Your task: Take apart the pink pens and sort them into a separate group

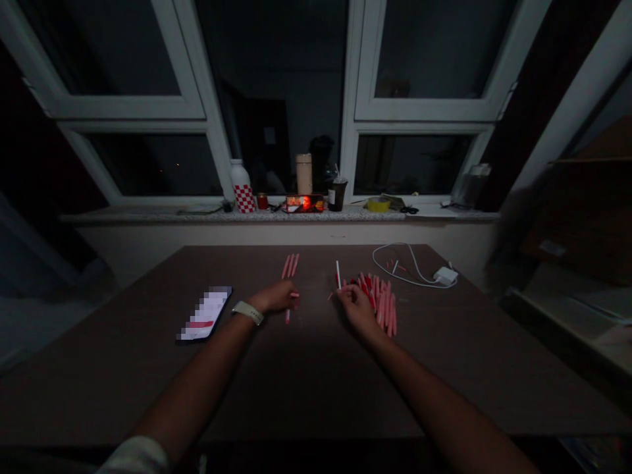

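Three pink sticks [290,265] are set apart; another stick [287,316] is gripped by the left hand [272,297], a white stick [338,274] by the right hand [356,311], beside a larger heap [381,303].

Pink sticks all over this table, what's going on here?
A person sits at a dark table using both hands. The left hand holds a thin pink stick, with a few more pink sticks lying just ahead. The right hand pinches a white stick beside a heap of pink-and-red sticks. A phone lies nearby.
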### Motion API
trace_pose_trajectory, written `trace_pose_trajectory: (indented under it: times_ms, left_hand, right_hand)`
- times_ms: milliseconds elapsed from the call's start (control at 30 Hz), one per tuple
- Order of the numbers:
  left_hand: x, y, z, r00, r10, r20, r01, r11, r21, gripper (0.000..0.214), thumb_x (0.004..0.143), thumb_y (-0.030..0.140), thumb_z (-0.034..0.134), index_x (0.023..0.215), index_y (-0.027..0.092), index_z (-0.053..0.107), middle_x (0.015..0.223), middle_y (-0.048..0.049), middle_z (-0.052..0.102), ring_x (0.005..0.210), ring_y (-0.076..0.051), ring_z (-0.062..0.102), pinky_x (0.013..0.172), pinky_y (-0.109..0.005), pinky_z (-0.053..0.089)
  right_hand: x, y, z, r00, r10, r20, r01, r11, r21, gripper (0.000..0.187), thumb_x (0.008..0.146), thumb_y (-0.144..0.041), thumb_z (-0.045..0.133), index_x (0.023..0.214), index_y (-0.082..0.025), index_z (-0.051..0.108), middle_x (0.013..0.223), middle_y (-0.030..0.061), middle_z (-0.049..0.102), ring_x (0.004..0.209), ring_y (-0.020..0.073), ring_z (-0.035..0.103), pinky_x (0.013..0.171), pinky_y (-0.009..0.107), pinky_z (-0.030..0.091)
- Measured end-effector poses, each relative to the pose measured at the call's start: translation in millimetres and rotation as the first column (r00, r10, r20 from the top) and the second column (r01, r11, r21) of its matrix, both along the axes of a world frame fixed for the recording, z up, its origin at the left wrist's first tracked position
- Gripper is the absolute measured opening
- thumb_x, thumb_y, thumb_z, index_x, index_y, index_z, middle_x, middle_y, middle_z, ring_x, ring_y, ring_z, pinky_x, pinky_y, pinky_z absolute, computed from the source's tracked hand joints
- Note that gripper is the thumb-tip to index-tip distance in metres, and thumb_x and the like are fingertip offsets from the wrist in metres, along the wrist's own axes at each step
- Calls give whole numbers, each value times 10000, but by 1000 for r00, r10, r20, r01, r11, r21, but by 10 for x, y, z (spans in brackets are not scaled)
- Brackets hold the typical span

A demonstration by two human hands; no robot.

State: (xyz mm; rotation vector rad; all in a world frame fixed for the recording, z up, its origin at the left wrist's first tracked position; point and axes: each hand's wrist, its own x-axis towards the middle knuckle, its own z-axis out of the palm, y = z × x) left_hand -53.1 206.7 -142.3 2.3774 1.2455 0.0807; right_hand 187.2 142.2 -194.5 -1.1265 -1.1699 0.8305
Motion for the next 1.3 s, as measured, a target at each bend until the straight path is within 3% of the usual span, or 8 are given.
trace_pose_trajectory:
  times_ms: [267, 467, 633, 900, 1300]
  left_hand:
    - [83, -105, 22, 1000, 11, 6, -11, 995, 98, 134, 798, 260, 593, 719, 169, 652, 687, -36, 654, 654, -159, 584, 587, -240, 368]
    - [193, -456, -65, 966, 17, 258, -69, 978, 196, 286, 902, 415, 500, 818, 173, 627, 756, -17, 647, 707, -154, 572, 640, -235, 388]
    - [250, -642, -177, 933, 39, 357, -149, 946, 288, 239, 922, 383, 497, 875, 184, 621, 866, -31, 663, 820, -167, 587, 737, -248, 412]
    - [289, -695, -179, 918, 59, 392, -188, 936, 299, 187, 932, 344, 490, 906, 200, 607, 942, -44, 666, 907, -181, 586, 835, -269, 418]
    - [306, -727, -181, 898, 51, 437, -202, 930, 307, 186, 925, 346, 515, 904, 192, 617, 912, -36, 662, 888, -177, 586, 820, -271, 421]
  right_hand:
    - [-18, -19, 34, 998, 42, -51, -42, 999, -5, 268, 688, -448, 652, 747, -203, 562, 674, 16, 633, 636, 171, 585, 600, 270, 419]
    - [-29, -50, 59, 986, 151, -75, -152, 988, -10, 201, 695, -374, 658, 743, -200, 569, 695, 22, 682, 666, 172, 632, 631, 274, 447]
    - [-96, -136, 117, 970, 227, -89, -231, 972, -37, 239, 657, -380, 708, 760, -190, 606, 696, 36, 695, 685, 189, 655, 642, 291, 472]
    - [-105, -186, 135, 973, 228, -28, -229, 973, -33, 338, 603, -468, 785, 696, -189, 619, 692, 36, 684, 641, 185, 624, 583, 292, 465]
    - [-85, -236, 172, 963, 227, 147, -238, 969, 60, 263, 679, -446, 745, 670, -208, 634, 709, 33, 661, 701, 196, 587, 631, 304, 437]
